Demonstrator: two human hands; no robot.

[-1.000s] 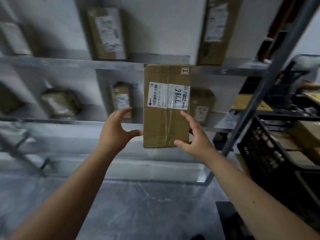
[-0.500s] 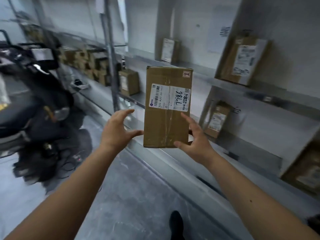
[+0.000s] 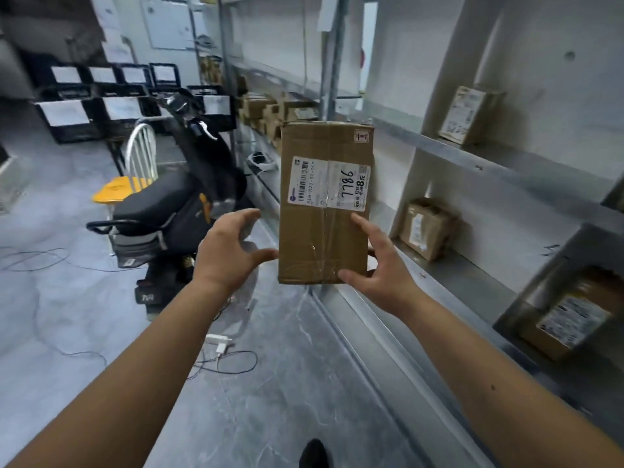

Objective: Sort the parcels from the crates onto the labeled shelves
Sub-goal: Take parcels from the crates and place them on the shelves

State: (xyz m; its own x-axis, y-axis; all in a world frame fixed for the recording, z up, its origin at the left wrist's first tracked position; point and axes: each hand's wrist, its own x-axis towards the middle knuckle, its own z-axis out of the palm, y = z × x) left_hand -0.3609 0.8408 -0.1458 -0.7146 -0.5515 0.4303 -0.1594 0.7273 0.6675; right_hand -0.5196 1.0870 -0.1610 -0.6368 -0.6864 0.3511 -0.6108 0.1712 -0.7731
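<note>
A brown cardboard parcel (image 3: 324, 204), label marked 7786, is held upright in mid-air beside the metal shelves (image 3: 472, 157). The right hand (image 3: 381, 265) grips its lower right edge; the left hand (image 3: 233, 251) touches its left side with the thumb, fingers spread. A dark scooter (image 3: 182, 204) stands behind.

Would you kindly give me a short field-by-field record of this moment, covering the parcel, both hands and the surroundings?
parcel: brown cardboard box, upright, held in the air, white label with handwritten 7786
left hand: left hand, thumb touching the box's lower left edge, fingers spread and off it
right hand: right hand, grips the lower right corner, thumb on the front
shelves: metal shelving to the right, several parcels on it
floor area: parked scooter, yellow-seated chair, black crates at the back
</note>
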